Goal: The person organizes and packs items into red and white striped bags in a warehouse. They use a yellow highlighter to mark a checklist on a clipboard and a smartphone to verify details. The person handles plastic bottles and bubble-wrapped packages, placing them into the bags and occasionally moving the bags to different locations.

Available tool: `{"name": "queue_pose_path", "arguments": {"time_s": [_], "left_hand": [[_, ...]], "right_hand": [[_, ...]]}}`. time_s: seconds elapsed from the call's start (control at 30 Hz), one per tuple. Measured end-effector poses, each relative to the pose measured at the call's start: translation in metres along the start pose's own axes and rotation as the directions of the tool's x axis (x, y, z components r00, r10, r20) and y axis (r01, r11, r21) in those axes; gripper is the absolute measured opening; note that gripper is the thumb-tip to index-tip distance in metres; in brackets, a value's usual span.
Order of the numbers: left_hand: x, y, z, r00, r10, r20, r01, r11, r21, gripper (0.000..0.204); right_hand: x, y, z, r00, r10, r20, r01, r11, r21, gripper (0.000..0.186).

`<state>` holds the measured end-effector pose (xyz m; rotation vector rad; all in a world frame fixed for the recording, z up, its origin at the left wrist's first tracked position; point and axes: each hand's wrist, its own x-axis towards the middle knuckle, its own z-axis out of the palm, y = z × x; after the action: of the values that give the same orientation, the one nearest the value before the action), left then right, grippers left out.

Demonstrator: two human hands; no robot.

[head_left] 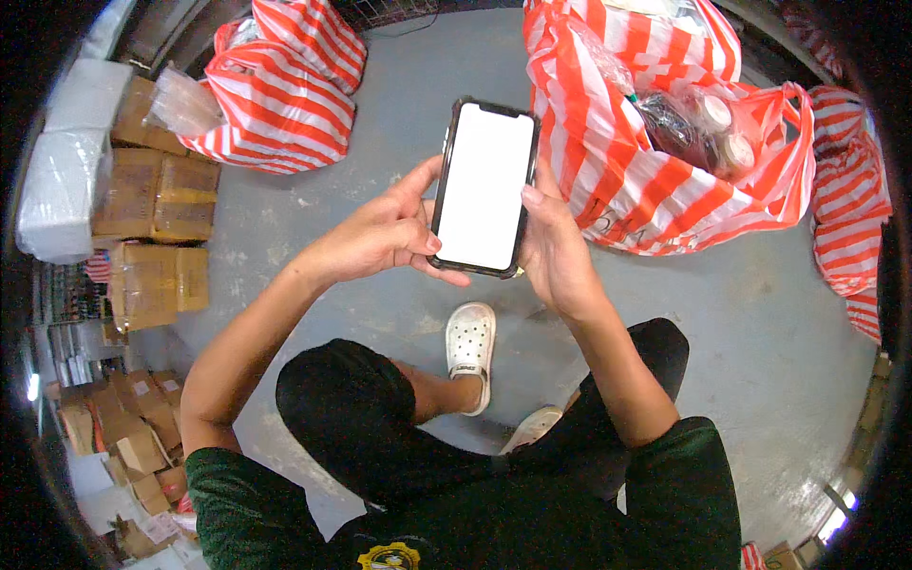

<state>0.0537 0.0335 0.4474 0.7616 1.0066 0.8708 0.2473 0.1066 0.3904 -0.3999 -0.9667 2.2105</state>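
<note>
Phone: a slim black-edged smartphone with a blank, glowing white screen (483,186), up in front of you above the grey concrete floor (741,313).
Left hand: your left hand (380,233) cradles the phone's left edge, thumb laid across its lower corner.
Right hand: your right hand (551,249) clasps the right edge, fingers wrapped behind.
Nearest bag: a red-and-white striped plastic bag (617,180), mouth open, showing dark lidded jars (684,128) in clear wrap.
Bag count: a second striped bag (285,90) at upper left, more bunched at the right rim (850,228).
Boxes: taped brown cardboard cartons (157,199) stacked at your left.
Feet: two white perforated clogs (470,347).
</note>
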Motion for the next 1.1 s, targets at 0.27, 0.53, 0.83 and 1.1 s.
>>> {"name": "queue_pose_path", "arguments": {"time_s": [0.27, 0.53, 0.83, 1.1], "left_hand": [[-0.008, 0.026, 0.081, 0.986, 0.165, 0.021, -0.165, 0.985, 0.042, 0.092], [0.032, 0.005, 0.137, 0.969, 0.208, -0.131, -0.175, 0.958, 0.226, 0.076], [0.054, -0.006, 0.151, 0.981, 0.183, -0.06, -0.168, 0.967, 0.192, 0.078], [0.043, -0.002, 0.148, 0.98, 0.198, 0.016, -0.198, 0.967, 0.159, 0.092]], "right_hand": [[-0.047, -0.058, 0.011, 0.951, -0.31, 0.013, 0.31, 0.943, -0.124, 0.111], [-0.086, -0.07, -0.028, 0.916, -0.383, -0.122, 0.356, 0.914, -0.193, 0.12], [-0.106, -0.085, -0.038, 0.897, -0.394, -0.201, 0.349, 0.909, -0.227, 0.123], [-0.095, -0.087, -0.034, 0.899, -0.377, -0.223, 0.352, 0.925, -0.141, 0.12]]}}
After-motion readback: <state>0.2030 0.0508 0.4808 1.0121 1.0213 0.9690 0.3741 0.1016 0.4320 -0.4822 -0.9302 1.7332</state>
